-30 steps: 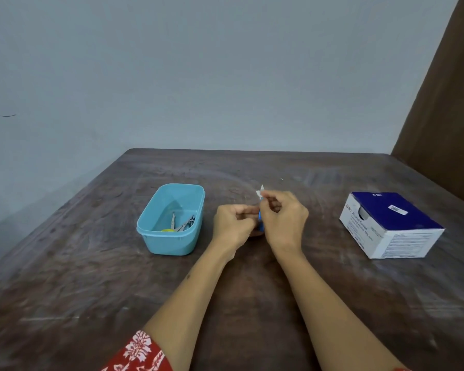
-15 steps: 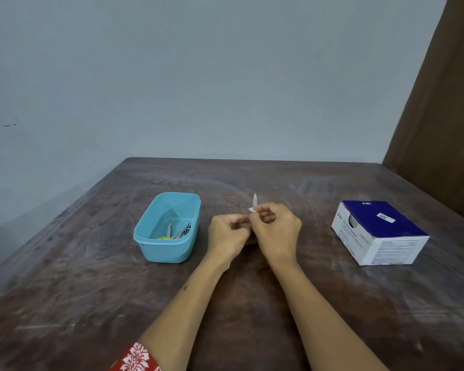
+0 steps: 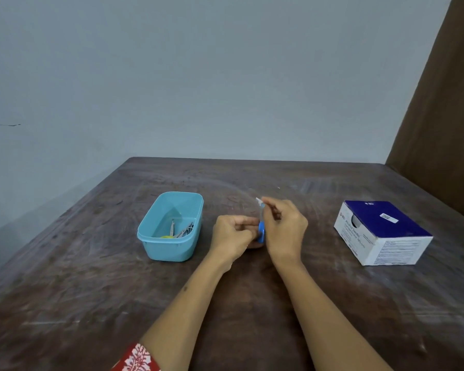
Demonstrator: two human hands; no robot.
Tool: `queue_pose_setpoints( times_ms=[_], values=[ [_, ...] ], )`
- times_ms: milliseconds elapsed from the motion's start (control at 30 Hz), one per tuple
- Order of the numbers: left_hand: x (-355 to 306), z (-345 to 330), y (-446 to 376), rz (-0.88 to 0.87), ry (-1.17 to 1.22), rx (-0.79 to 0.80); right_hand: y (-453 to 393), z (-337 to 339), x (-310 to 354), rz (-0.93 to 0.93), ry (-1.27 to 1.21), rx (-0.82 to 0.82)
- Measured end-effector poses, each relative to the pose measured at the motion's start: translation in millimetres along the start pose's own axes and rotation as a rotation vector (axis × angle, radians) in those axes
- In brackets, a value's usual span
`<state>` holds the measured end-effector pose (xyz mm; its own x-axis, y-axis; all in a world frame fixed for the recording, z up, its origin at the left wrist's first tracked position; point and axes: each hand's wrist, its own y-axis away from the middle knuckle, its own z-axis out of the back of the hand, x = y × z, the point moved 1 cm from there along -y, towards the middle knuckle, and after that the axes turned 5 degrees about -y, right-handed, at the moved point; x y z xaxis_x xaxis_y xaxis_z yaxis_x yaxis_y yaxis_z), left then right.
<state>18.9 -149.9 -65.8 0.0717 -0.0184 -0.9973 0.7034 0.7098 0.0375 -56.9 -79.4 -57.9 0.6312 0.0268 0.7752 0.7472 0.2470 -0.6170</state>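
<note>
Both hands meet over the middle of the brown table (image 3: 91,277). Between them is a small blue and white sachet (image 3: 261,232), standing roughly upright. My left hand (image 3: 232,234) has its fingers curled and grips the sachet's lower blue part from the left. My right hand (image 3: 285,231) pinches the sachet's white upper end, which sticks out above the fingertips. Most of the sachet is hidden by the fingers.
A teal plastic tub (image 3: 172,250) stands left of the hands and holds metal tools (image 3: 181,230) and something yellow. A blue and white box of alcohol swabs (image 3: 381,231) sits at the right. A grey wall runs behind the table, with a brown panel at far right.
The right hand has shifted a little up and to the right with the white end, so more of the blue part shows between the hands. The left hand stays put.
</note>
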Motion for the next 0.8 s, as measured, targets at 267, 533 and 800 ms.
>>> queue_pose_setpoints(
  times_ms=[267, 533, 800],
  values=[
    [-1.6, 0.8, 2.9, -0.046, 0.021, -0.083, 2.3, -2.1, -0.2, -0.029, -0.022, 0.018],
    [-6.3, 2.4, 5.0, -0.043, 0.125, -0.073, 5.3, -1.2, 0.9, 0.047, -0.003, 0.058],
    [-4.8, 7.0, 0.2, -0.063, 0.173, -0.143, 10.2, -0.3, -2.3, 0.034, 0.07, 0.156]
  ],
)
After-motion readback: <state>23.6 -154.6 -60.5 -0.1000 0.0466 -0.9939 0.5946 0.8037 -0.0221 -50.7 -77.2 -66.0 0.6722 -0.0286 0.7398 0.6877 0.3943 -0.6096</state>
